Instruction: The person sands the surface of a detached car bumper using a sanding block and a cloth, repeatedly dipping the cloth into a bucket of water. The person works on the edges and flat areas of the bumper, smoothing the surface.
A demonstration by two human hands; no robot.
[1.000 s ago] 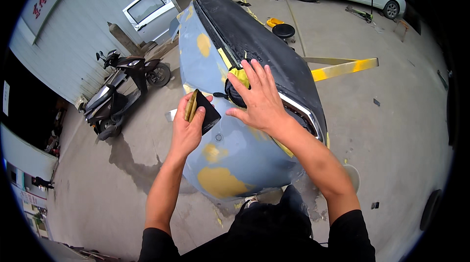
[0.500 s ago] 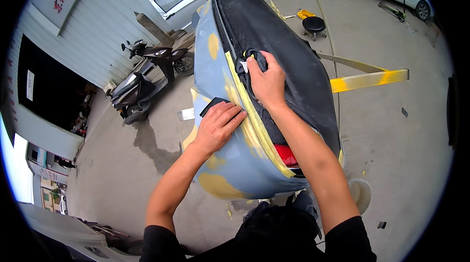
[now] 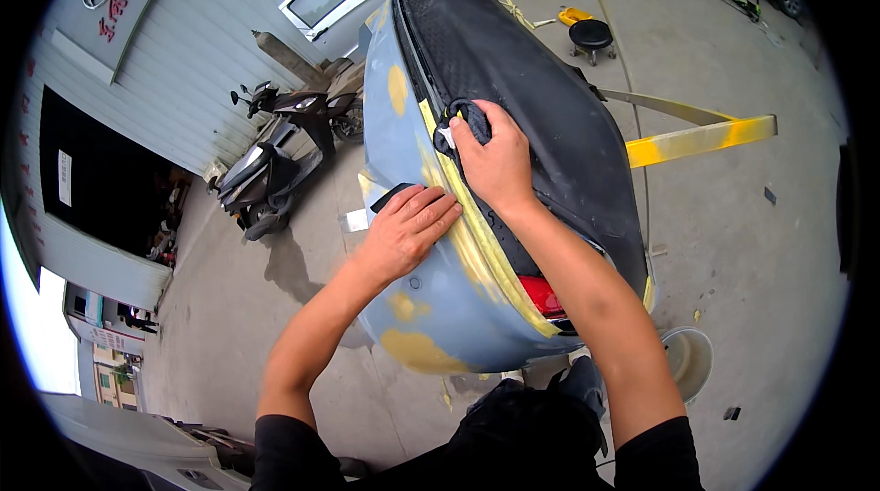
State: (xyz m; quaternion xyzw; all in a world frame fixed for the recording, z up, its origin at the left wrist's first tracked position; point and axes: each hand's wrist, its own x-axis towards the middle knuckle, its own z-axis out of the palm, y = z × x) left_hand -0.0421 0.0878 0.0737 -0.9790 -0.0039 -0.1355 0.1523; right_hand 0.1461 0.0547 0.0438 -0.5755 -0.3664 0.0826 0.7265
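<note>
A car bumper [image 3: 380,138] lies before me, its blue-grey outer skin patched with tan filler and its black inner side to the right. Under my left hand [image 3: 417,225] is a black sheet [image 3: 390,198] that looks like sandpaper, pressed flat to the blue-grey skin. Those fingers lie together over it, near the yellow masking tape [image 3: 495,275] along the edge. Farther up, my right hand [image 3: 498,161] grips a bunched dark cloth [image 3: 472,115] with a white tag, against the black side by the tape. A red lamp piece [image 3: 541,296] shows below my right forearm.
Yellow-marked stand bars [image 3: 701,140] jut out to the right. Near my feet stands a bucket [image 3: 687,363]. A black wheeled stool [image 3: 590,36] is beyond the bumper; a scooter [image 3: 284,165] and a car door [image 3: 321,10] are at the left.
My right hand and the cloth have shifted slightly toward the tape. My left hand stays on nearly the same spot of the bumper. The surroundings have swung a little with my head.
</note>
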